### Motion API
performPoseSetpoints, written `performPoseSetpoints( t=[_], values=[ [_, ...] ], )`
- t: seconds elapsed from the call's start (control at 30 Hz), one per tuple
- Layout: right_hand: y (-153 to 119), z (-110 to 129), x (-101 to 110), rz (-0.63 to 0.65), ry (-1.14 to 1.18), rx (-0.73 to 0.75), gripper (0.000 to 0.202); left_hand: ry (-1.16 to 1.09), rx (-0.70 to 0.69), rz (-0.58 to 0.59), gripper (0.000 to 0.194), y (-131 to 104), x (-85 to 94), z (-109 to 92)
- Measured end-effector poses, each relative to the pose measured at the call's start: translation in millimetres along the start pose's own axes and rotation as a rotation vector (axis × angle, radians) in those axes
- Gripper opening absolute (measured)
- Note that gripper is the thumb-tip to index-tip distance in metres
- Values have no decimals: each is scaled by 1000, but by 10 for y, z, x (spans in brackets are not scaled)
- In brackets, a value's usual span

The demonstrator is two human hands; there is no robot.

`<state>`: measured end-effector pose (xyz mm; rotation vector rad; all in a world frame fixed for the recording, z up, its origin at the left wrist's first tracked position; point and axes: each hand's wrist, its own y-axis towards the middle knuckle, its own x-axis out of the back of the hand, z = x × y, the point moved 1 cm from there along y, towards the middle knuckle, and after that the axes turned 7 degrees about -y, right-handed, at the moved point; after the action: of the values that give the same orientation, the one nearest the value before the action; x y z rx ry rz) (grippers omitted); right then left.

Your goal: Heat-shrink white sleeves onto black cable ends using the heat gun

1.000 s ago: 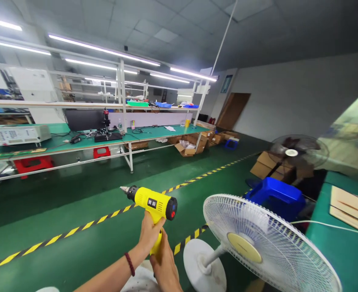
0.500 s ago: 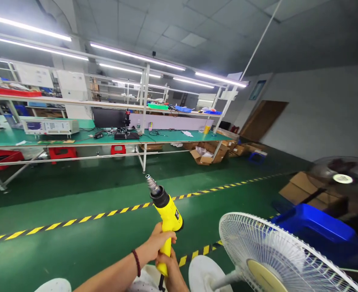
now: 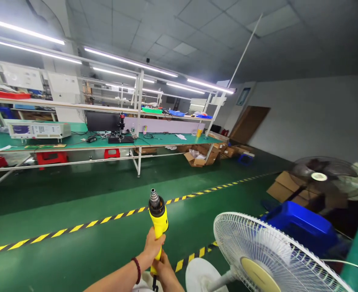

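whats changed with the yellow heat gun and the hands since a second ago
The yellow heat gun has swung round: its nozzle pointed to picture left and now points up in the picture, open tip showing. The camera view has shifted too. Nothing was taken hold of or let go: the left hand still grips it above the right hand.

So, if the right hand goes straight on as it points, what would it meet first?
Beyond the yellow heat gun's handle it grips, probably the left wrist with the dark red bracelet; depth is unclear.
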<state>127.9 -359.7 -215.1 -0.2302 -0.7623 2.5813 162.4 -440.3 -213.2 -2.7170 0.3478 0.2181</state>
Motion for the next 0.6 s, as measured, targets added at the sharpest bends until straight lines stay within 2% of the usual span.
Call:
performPoseSetpoints(
  t=[0.17, 0.33, 0.5, 0.6],
  values=[
    [-52, -15, 19, 92, 122, -58, 62, 57, -39, 4, 40, -35, 28, 155],
    [2, -88, 17, 184, 191, -31, 54, 181, -77, 64, 57, -71, 20, 258],
    [50, -119, 15, 164, 278, 30, 50, 302, -88, 138, 66, -95, -36, 270],
    [97, -153, 54, 139, 265, 108, 48, 312, -100, 170, 65, -96, -69, 295]
  ],
)
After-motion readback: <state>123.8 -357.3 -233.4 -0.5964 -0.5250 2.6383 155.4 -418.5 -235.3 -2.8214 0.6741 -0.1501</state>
